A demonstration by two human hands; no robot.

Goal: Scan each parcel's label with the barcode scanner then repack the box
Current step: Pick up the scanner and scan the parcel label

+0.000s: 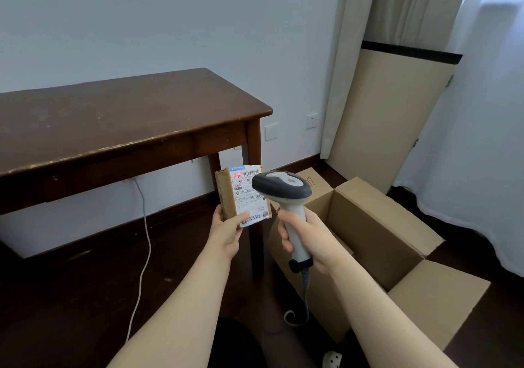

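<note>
fingers of the left hand point(226, 234) pinch the parcel point(242, 197) by its lower edge, those of the right hand point(310, 240) clamp the scanner point(283, 187) handle; parcel looks light, stiff.

A person's left hand point(226, 233) grips a small cardboard parcel point(242, 196) by its lower corner, label point(249, 194) turned toward the right hand point(307, 238), which is wrapped around the handle of a grey barcode scanner point(283, 194). The scanner head sits just beside the label, where a red glow point(237, 175) falls on the top barcode. Past the scanner grip stands an open cardboard box point(377, 243); beyond the parcel, a dark wooden table point(113, 123).
</note>
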